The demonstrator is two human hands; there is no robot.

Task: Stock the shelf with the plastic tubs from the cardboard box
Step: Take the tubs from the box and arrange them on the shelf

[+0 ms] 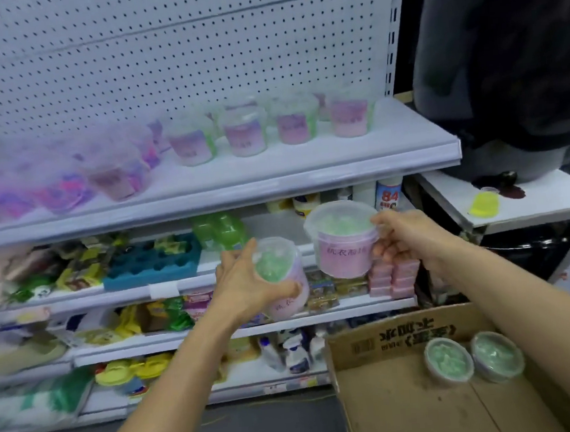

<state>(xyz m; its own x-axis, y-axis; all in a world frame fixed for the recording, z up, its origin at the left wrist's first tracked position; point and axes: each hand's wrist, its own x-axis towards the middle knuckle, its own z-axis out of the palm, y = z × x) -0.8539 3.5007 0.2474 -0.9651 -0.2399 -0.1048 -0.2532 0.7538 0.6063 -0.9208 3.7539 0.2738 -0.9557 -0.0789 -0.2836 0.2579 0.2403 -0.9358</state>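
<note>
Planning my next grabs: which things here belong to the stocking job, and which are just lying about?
Job: tub in left hand; tub in right hand; two tubs in cardboard box; cardboard box; top shelf; shelved tubs.
Not job: teal tray; yellow cup; spray bottles.

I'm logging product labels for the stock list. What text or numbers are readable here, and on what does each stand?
"84": red digits on the white bottle on the second shelf.
Handwriting on the pink label of the tub in the right hand: too faint to read.
Tub in the left hand: writing partly hidden, unreadable.
Cardboard box flap: upside-down print, not legible.
Top-shelf tubs: labels blurred.
</note>
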